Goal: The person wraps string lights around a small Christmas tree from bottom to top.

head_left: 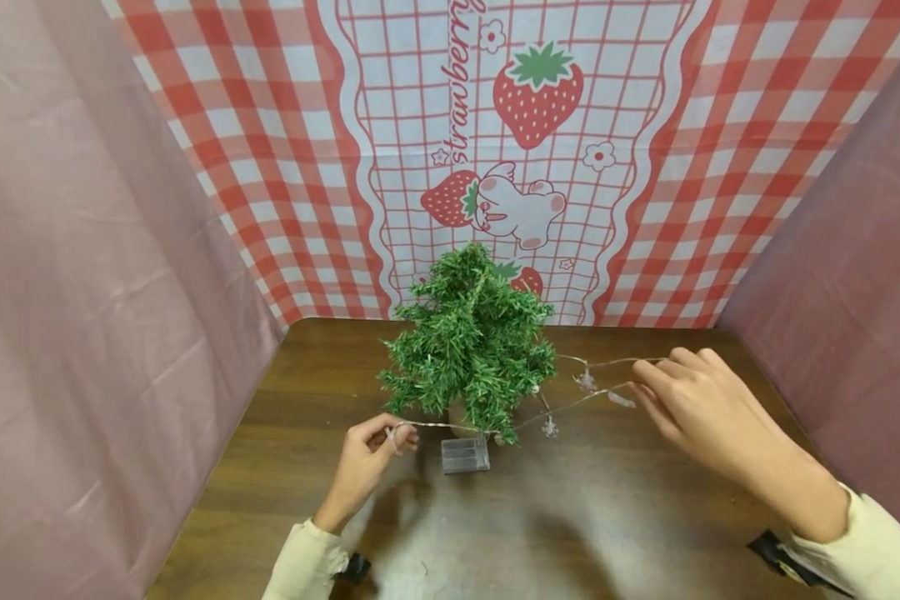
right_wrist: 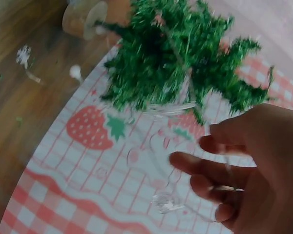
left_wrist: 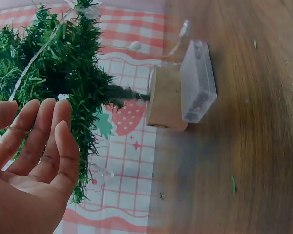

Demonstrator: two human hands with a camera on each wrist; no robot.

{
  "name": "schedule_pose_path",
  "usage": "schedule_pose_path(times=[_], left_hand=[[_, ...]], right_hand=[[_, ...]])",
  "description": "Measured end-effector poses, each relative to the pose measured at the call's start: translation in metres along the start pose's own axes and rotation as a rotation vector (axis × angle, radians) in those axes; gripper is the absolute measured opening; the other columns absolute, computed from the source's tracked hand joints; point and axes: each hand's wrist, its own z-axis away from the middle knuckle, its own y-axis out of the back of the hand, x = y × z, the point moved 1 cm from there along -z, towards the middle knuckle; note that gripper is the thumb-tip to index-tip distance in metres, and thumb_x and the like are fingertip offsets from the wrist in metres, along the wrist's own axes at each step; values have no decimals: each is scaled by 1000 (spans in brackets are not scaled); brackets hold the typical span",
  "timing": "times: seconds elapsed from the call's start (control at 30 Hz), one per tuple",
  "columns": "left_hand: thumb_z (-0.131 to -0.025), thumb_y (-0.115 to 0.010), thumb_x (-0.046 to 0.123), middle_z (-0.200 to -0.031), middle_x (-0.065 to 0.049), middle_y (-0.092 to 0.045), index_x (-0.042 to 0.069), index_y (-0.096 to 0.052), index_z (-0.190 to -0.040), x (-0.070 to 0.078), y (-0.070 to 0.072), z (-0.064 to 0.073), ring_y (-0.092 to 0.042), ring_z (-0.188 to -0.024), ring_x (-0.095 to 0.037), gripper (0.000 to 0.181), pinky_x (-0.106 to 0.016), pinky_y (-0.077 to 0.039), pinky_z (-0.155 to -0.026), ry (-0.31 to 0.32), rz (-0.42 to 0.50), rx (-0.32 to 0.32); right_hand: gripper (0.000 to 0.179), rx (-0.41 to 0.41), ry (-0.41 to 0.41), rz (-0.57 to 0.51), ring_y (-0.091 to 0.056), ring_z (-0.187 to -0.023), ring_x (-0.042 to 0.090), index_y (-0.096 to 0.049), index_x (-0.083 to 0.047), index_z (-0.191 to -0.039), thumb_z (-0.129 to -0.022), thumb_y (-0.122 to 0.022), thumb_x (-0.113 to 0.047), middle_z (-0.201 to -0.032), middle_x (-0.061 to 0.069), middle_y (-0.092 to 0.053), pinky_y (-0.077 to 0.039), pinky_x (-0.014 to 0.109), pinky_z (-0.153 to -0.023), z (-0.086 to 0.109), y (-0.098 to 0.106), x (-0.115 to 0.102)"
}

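Observation:
A small green artificial Christmas tree point(head_left: 465, 342) stands on the table between my hands. A thin wire string of fairy lights point(head_left: 570, 406) runs across the tree's front, with clear snowflake pieces point(head_left: 550, 427) hanging from it. At the tree's lower left, my left hand point(head_left: 370, 454) pinches the wire between thumb and forefinger. My right hand point(head_left: 701, 404), out to the right, holds two strands of the string in curled fingers. A clear battery box point(left_wrist: 198, 80) stands by the tree's round, light-brown base point(left_wrist: 167, 97).
The brown wooden table point(head_left: 292, 492) ends at a red-checked strawberry cloth point(head_left: 285, 167) hung behind the tree. Pink curtains point(head_left: 82, 292) hang at both sides. Small green bits point(left_wrist: 234, 184) lie on the wood.

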Motion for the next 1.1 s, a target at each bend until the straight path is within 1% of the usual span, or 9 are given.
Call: schedule_pose_path(times=[0.1, 0.27, 0.4, 0.47, 0.63, 0.73, 0.9, 1.0, 1.1], left_hand=[[-86, -53, -5, -79, -31, -61, -13, -58, -85, -1, -2, 1, -59, -67, -44, 10, -29, -52, -55, -2, 46, 11], [-86, -52, -6, -80, -31, -59, -13, -57, -87, -4, -5, 3, -61, -67, -38, 9, -29, -52, -55, 3, 74, 19], [-87, -53, -3, -81, -28, -59, -9, -58, -92, -2, -8, 3, -60, -69, -37, 10, -32, -52, -56, 22, 67, 37], [-87, -54, -2, -88, -28, -59, -8, -58, -98, 0, -12, 2, -59, -75, -40, 13, -33, -53, -58, 22, 65, 38], [-86, -53, -5, -108, -30, -54, -7, -52, -113, 5, -21, 3, -54, -94, -43, 27, -32, -53, -69, -9, 83, -20], [-86, -51, -8, -111, -30, -53, -5, -49, -116, 7, -24, 5, -53, -97, -42, 30, -33, -53, -70, -21, 92, -49], [-86, -49, -10, -115, -30, -51, -10, -45, -119, 7, -25, 7, -51, -101, -44, 33, -35, -52, -72, -21, 130, -69], [-88, -46, -9, -120, -31, -47, -12, -41, -122, 4, -26, 7, -47, -105, -47, 35, -42, -51, -75, 10, 217, -76], [-91, -42, -5, -127, -30, -42, -10, -37, -126, -3, -27, 7, -43, -112, -46, 36, -47, -48, -81, 93, 405, -74]], right_hand=[[23, 21, -29, -10, -44, -55, 17, -52, -15, -74, -89, -46, -32, -54, -8, -42, -27, 30, -54, 2, 4, 12], [10, 22, -82, -47, -43, -52, 9, -55, -16, -79, -83, -56, -25, -56, -13, -43, -31, 29, -59, 11, 11, 27], [9, 25, -100, -31, -41, -51, 8, -57, -16, -80, -82, -56, -24, -56, -13, -44, -30, 29, -58, 17, 11, 35], [8, 19, -115, -10, -42, -50, 9, -56, -15, -80, -81, -57, -23, -55, -12, -43, -30, 30, -56, 20, 9, 40], [8, -14, -212, 37, -35, -43, 10, -56, -16, -81, -78, -62, -19, -50, -11, -44, -30, 31, -41, 32, 4, 52], [10, -28, -259, 39, -31, -39, 8, -56, -18, -83, -78, -65, -18, -48, -12, -45, -25, 30, -34, 38, 1, 56], [11, -14, -273, 23, -33, -38, 8, -57, -18, -85, -78, -65, -18, -48, -12, -45, -27, 33, -33, 42, -1, 60], [10, 9, -273, 25, -33, -38, 8, -57, -16, -84, -79, -65, -18, -48, -12, -42, -27, 33, -33, 42, -1, 62], [9, 40, -262, 33, -32, -38, 6, -57, -14, -84, -79, -64, -18, -47, -13, -39, -26, 31, -34, 42, -1, 64]])
